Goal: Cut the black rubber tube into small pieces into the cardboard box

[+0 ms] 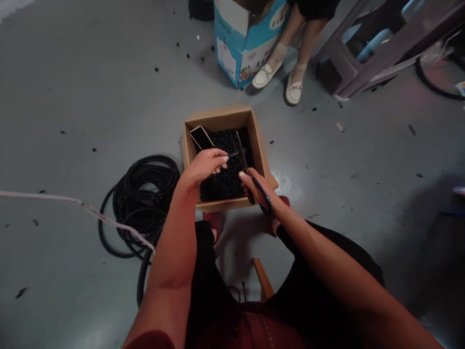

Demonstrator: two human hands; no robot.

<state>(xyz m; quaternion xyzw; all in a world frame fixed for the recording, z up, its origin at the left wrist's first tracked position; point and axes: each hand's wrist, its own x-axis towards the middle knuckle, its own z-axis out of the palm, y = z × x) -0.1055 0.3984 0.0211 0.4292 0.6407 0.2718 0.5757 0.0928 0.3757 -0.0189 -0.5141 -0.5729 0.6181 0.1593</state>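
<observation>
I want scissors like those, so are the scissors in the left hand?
No, the black scissors are in the right hand, while the left hand pinches the short black tube.

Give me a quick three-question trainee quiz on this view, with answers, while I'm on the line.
1. Which hand holds the scissors: the left hand or the right hand?
2. True or false: the phone lies inside the cardboard box.
3. What does the left hand hold?
A. a spoon
B. a short black piece
C. a roll of tape

Key: 1. right hand; 2. true; 3. B
</observation>
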